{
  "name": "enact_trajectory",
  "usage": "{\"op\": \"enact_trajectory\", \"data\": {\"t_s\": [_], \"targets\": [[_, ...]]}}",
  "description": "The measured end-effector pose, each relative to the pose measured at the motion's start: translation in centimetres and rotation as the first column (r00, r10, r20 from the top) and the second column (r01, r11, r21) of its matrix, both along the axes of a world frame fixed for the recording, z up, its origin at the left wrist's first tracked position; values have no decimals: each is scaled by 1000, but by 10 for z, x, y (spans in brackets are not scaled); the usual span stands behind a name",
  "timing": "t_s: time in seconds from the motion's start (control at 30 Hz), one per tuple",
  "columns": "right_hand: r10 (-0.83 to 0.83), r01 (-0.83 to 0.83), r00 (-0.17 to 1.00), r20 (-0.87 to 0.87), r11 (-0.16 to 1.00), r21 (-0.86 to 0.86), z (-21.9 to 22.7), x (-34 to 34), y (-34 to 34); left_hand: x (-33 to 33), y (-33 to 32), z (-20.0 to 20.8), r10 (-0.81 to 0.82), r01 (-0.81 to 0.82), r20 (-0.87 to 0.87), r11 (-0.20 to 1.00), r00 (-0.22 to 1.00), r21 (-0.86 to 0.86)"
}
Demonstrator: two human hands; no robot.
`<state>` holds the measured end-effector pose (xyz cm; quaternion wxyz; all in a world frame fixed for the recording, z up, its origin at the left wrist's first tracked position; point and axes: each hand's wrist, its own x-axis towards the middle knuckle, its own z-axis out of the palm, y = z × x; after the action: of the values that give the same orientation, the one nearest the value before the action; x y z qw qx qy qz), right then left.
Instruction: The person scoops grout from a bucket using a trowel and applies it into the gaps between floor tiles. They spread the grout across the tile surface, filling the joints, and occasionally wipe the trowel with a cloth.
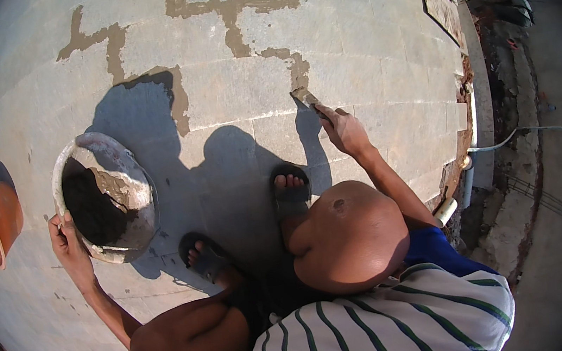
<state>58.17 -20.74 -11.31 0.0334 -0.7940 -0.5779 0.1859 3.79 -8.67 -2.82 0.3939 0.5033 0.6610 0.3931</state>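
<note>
Gripping a small, mortar-smeared scraper, our right hand holds its flat blade just ahead, at a brown mortar strip. Our left hand pinches a crusted bucket by its rim; beyond both hands spreads sunlit grey paving.

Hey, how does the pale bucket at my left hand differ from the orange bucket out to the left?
Colour: the pale bucket is whitish and smeared, while the orange bucket is mostly orange.
Contents: the pale bucket holds a dark mix; the orange bucket's bottom can't be made out.
Handling: your left hand grips the pale bucket, while no hand touches the orange bucket.
Shared: both are round, open-topped containers.
</note>
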Motion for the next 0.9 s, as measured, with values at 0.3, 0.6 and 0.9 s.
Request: {"op": "enact_trajectory", "data": {"t_s": [0.3, 0.6, 0.9], "targets": [[69, -65, 997, 21, 989, -130, -34, 15, -52, -2, 0, -3, -12, 12, 32, 1000, 999, -15], [-88, 122, 979, -186, 976, 181, -10, 7, -7, 6, 2, 3, 13, -13, 23, 1000, 1000, -21], [-159, 155, 987, -21, 980, -122, -25, -44, -22, 1, -1, -2, 0, 0, -30, 1000, 1000, -1]]}}
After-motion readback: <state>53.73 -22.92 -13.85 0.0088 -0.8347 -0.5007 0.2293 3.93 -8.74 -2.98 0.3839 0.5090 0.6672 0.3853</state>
